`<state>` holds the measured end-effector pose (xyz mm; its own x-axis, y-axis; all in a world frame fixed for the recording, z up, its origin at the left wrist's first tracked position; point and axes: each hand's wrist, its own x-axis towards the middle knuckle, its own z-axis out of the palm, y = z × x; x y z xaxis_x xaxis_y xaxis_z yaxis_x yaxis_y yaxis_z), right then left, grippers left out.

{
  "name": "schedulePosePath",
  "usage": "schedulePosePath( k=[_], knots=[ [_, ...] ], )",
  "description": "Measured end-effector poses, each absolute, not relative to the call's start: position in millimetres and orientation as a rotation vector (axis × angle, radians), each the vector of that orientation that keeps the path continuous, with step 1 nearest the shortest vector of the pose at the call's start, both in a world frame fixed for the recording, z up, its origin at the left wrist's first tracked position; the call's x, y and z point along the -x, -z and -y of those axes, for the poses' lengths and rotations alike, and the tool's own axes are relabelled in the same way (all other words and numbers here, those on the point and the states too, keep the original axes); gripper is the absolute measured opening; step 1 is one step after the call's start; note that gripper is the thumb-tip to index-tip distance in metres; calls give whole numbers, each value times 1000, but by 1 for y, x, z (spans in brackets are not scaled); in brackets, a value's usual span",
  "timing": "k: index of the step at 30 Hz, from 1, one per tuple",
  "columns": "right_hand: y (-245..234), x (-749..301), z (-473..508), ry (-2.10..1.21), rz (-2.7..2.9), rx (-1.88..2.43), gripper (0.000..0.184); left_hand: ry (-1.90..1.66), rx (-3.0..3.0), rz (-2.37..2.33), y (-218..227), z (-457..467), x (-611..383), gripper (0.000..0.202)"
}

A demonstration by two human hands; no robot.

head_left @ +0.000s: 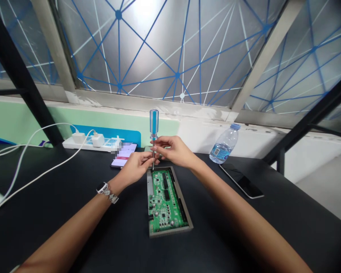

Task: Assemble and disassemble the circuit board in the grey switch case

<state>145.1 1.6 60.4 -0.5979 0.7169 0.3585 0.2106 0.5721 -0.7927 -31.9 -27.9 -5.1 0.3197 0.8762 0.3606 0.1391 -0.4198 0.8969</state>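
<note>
A screwdriver (154, 123) with a clear and blue handle stands upright, its tip at the far left corner of a green circuit board (165, 201). The board sits inside a grey metal frame (170, 232) on the black table. My right hand (172, 149) pinches the screwdriver just below its handle. Lower down, my left hand (135, 167) has its thumb and fingers closed round the shaft, close above the board's far edge. The fingers hide part of the shaft, and the screw under the tip is too small to make out.
Left of the hands lies a lit phone (125, 154), before a white power strip (105, 145) with plugs and white cables (49, 172). To the right, a water bottle (225, 144) stands behind a dark phone (241, 181). The wall and window rise behind the table (216, 227).
</note>
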Motion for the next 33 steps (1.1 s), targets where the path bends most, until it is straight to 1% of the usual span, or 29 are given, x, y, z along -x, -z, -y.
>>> schedulePosePath(
  k=[6,13,17,19,23,26,33],
  knots=[
    [-61,-147,-2,-976,2114,701,13,-1134,-1819,-890,4,29,30,23],
    [-53,-141,-2,-717,2055,827,13,-1344,-1836,-1154,3,37,22,18],
    [-50,-137,2,-655,2028,908,15,-1361,-1790,-1094,6,34,22,14],
    [-52,-137,3,-710,2023,908,18,-1318,-1790,-1053,8,31,23,15],
    [-59,-140,5,-1035,2065,838,30,-1228,-1827,-1011,10,29,26,23],
    [-64,-143,5,-1189,2081,835,28,-1201,-1853,-961,8,30,26,25],
    [-65,-149,1,-1353,1999,791,25,-1164,-1832,-911,6,30,24,20]
  ],
)
